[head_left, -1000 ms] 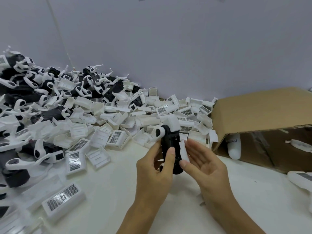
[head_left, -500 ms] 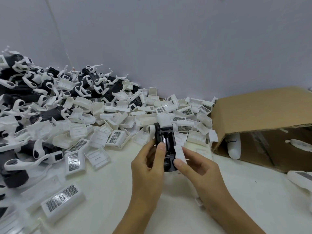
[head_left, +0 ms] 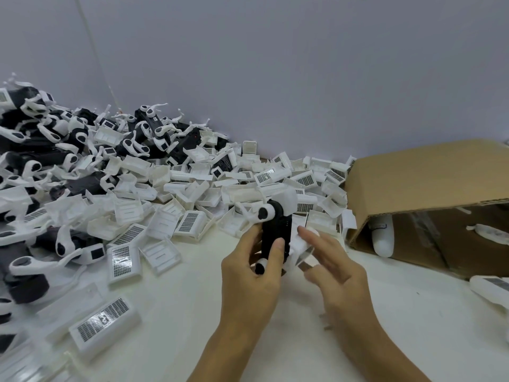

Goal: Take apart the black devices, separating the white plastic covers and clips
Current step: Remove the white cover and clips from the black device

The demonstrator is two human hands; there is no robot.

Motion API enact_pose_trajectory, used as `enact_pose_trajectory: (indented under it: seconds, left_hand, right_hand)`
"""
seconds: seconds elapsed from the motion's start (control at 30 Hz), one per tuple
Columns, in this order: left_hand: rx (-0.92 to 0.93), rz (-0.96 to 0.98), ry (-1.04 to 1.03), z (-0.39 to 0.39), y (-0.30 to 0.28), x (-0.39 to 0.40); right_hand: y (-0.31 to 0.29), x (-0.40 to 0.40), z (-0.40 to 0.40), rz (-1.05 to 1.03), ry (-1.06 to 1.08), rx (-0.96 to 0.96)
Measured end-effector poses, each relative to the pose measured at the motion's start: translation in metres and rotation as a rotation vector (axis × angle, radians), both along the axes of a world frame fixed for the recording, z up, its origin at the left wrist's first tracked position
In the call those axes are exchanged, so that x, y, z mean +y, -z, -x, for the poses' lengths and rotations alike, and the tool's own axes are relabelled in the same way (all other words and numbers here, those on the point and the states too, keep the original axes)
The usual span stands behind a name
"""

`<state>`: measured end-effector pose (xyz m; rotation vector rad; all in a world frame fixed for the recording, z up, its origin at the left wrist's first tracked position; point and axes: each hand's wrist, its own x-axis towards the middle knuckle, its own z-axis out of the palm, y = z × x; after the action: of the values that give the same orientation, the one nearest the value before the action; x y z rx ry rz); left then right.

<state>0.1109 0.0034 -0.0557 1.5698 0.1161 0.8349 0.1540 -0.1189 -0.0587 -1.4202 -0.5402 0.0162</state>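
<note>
Black device (head_left: 276, 232) stands nearly upright in the left hand (head_left: 248, 274), above the white tabletop (head_left: 176, 321); the thumb lies along its front face and the other fingers curl behind it. A white clip (head_left: 263, 212) with a dark round centre sits at the device's upper end, just above that grip, and a second white round piece (head_left: 260, 267) shows beside the thumb's base. Against the device's right edge is a white plastic cover (head_left: 298, 245), blurred, with the right hand (head_left: 334, 267) on it; its fingers are stretched out nearly straight over the cover, and whether they pinch it I cannot tell. Beyond the grip, toward the wall, spreads a heap of loose white covers (head_left: 190, 199); further left of it lies a pile of black devices with clips (head_left: 49, 150). Right of the right hand a cardboard box (head_left: 427, 177) lies on its side, with white parts (head_left: 382, 238) inside.
</note>
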Motion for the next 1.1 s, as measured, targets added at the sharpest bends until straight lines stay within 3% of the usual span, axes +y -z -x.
enact_pose_trajectory:
  seconds: [0.13, 0.3, 0.43, 0.63, 0.9, 1.1]
  left_hand:
    - [0.007, -0.023, 0.029, 0.000, 0.002, -0.001]
    - [0.004, -0.021, 0.067, 0.002, -0.002, -0.001]
    - [0.006, 0.059, 0.141, 0.004, -0.002, 0.000]
    - [-0.006, 0.094, 0.135, 0.003, -0.001, -0.001]
    - [-0.021, 0.161, 0.179, 0.007, -0.008, -0.003]
    - [-0.023, 0.215, 0.266, 0.010, -0.012, -0.006]
  right_hand:
    - [-0.002, 0.002, 0.001, -0.079, 0.126, 0.007]
    - [-0.001, 0.002, -0.001, -0.175, 0.132, 0.071]
    - [-0.004, 0.002, 0.001, -0.122, 0.095, 0.036]
    - [-0.004, 0.001, 0.003, -0.208, 0.204, -0.065]
    - [-0.004, 0.004, 0.006, -0.177, 0.155, -0.083]
    - [-0.005, 0.004, 0.015, -0.023, 0.352, -0.279]
